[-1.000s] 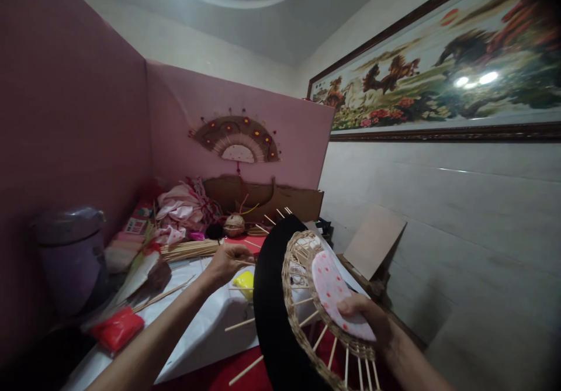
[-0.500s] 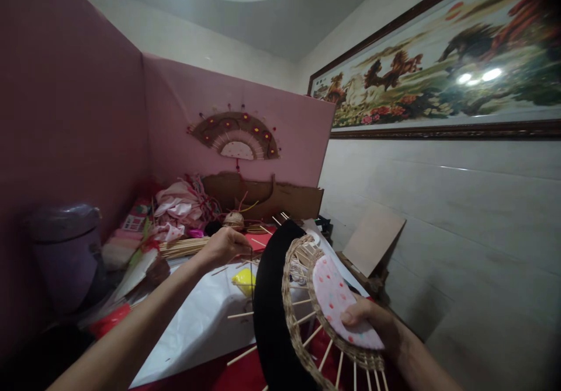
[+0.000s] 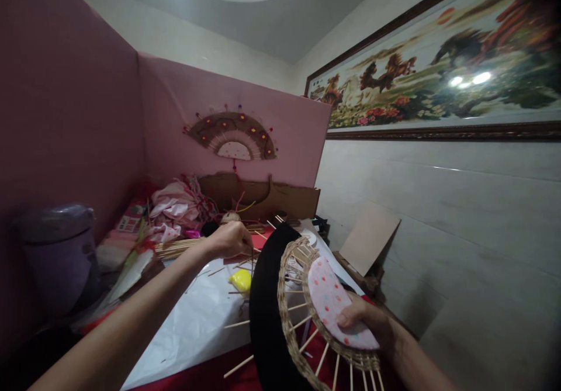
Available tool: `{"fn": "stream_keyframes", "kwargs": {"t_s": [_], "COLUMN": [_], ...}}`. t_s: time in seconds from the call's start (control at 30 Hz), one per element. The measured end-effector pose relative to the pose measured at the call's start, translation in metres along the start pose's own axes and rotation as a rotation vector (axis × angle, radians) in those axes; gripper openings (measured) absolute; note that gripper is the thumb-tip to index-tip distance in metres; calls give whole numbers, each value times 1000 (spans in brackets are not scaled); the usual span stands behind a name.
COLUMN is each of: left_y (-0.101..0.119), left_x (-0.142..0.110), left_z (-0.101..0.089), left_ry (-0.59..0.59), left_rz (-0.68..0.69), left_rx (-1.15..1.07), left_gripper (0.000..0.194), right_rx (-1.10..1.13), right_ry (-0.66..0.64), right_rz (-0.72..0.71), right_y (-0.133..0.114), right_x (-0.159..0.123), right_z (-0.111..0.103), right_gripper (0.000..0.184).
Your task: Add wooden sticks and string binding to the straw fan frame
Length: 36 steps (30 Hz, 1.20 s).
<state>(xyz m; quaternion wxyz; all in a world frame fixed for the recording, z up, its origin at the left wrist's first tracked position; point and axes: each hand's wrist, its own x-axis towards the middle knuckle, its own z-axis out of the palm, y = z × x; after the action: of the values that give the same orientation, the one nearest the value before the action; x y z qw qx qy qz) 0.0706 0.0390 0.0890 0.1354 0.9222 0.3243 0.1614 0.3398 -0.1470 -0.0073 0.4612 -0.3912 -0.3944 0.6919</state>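
Observation:
My right hand [image 3: 362,316] grips a half-round fan, its thumb pressed on the pink dotted panel [image 3: 331,297]. The fan has a black outer band [image 3: 265,309], braided cord rows [image 3: 287,321] and thin wooden sticks poking out beyond the edge. Its black edge stands upright, turned to the left. Beside that edge my left hand [image 3: 234,240] is closed, back of the hand toward me. A thin dark cord [image 3: 252,258] hangs from its fingers along the black band; where the cord ends cannot be seen.
White sheeting [image 3: 193,315] covers the table over red cloth. A yellow packet [image 3: 241,280] lies behind the fan. Bundled sticks [image 3: 177,249], pink fabric [image 3: 173,204] and a lidded bin [image 3: 59,256] are at left. A finished fan [image 3: 234,137] hangs on the pink board.
My left hand has risen beside the black edge, and the dark cord now hangs below its fingers. My right hand keeps its grip on the fan, which has shifted only slightly.

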Motion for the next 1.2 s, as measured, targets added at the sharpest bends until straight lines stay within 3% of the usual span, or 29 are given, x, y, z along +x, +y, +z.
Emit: {"fn": "stream_keyframes", "kwargs": {"t_s": [0.1,0.23,0.4,0.7,0.9,1.03,1.2], "left_y": [-3,1,1,1,-2,-15,-23], "left_x": [8,16,25,26,21,22,27], "left_z": [-1,-1,-1,-6,-1,4,1], "left_ry": [-81,-58,-37,-160,-155,-111,-43], "left_rz": [65,95,97,68,102,42,3], "left_rx": [-64,-64,-92,-180,-339,-571,-657], "left_gripper": [14,15,23,24,17,25,24], "right_rx": [-21,-38,-50,-66,-29,-33,-63], "right_ry": [-35,-40,-27,-72,-118,-137,-137], "right_rz": [12,24,8,23,42,65,115], "right_y": [2,1,0,0,9,13,10], "right_x": [-2,-4,-5,-6,-14,-18,-15], "right_z": [-7,-7,-4,-3,-12,-17,-13], "right_gripper": [48,55,58,64,64,60,50]}}
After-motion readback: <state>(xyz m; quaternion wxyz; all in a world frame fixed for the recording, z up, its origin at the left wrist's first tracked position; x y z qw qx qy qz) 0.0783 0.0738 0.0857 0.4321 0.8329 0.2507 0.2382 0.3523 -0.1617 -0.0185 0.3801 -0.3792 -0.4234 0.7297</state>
